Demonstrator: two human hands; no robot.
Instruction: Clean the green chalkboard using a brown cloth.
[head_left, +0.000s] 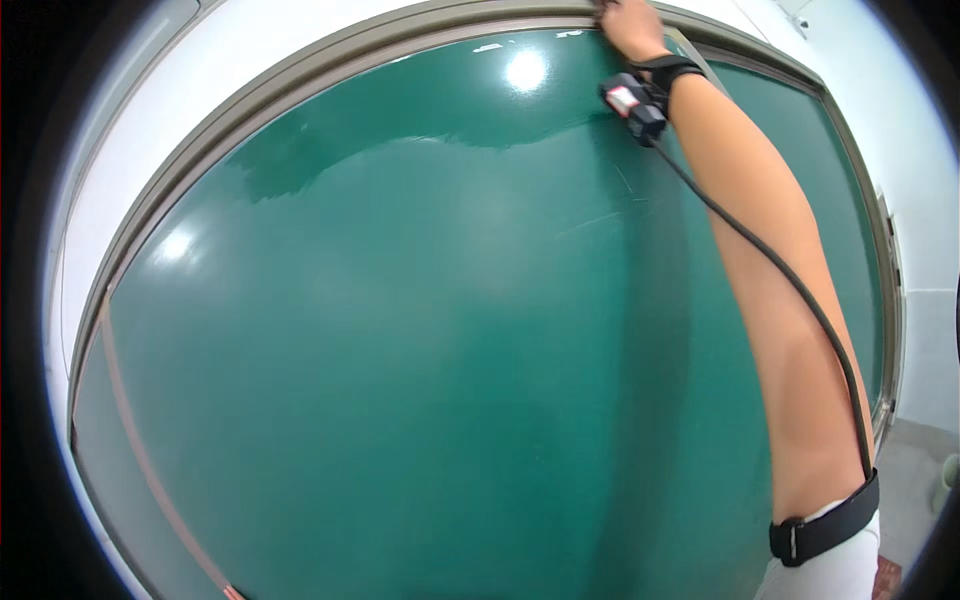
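Observation:
My right hand (634, 30) is raised to the top edge of a green chalkboard (420, 315), near its upper frame (390, 31). The picture's rim cuts off part of the fingers. Something small and dark (600, 9) shows beside them, too little of it to name, and the grip cannot be made out. A darker, wet-looking band (420, 112) with an uneven lower edge runs along the board's upper part, left of the hand. A black sensor module (634, 109) is strapped at my right wrist. My left hand is out of view.
A black cable (780, 259) runs down my right forearm to a black strap (829, 525) over a white sleeve. Another green board panel (806, 142) lies beyond the arm. A reddish strip (146, 457) borders the board at left. White wall (926, 225) stands at right.

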